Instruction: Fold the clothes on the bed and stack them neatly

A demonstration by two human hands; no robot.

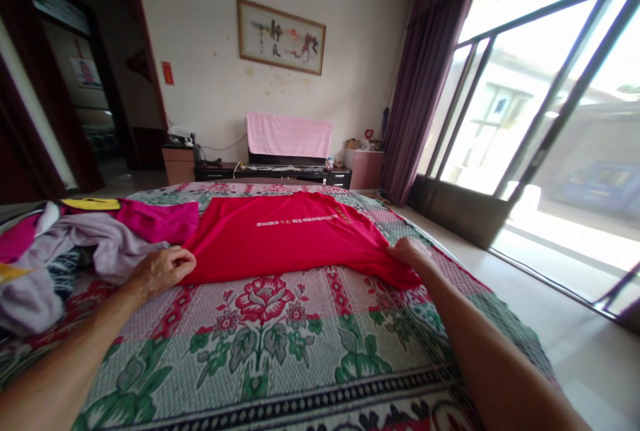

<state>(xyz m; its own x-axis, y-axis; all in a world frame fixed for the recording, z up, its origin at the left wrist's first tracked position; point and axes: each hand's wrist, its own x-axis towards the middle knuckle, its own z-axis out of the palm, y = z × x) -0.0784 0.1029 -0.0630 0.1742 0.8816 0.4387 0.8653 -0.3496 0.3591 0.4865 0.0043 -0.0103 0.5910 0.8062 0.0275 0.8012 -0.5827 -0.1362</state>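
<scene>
A red T-shirt [280, 237] with a line of pale lettering and a small yellow print lies stretched sideways across a flowered bed cover [310, 344]. My left hand [167, 267] is closed on the shirt's left end, near its lower corner. At the opposite end, my right hand [410, 254] pinches the fabric near the sleeve. The cloth between the two hands lies fairly flat, with some folds by the right hand. The fingertips of both hands are partly hidden.
Left of the shirt is a heap of clothes [100, 237] in lilac, magenta and yellow. Beyond the bed stands a low black cabinet [340, 179] below a pink cloth [290, 134]. A purple curtain [425, 77] hangs by the glass doors [520, 111] at right.
</scene>
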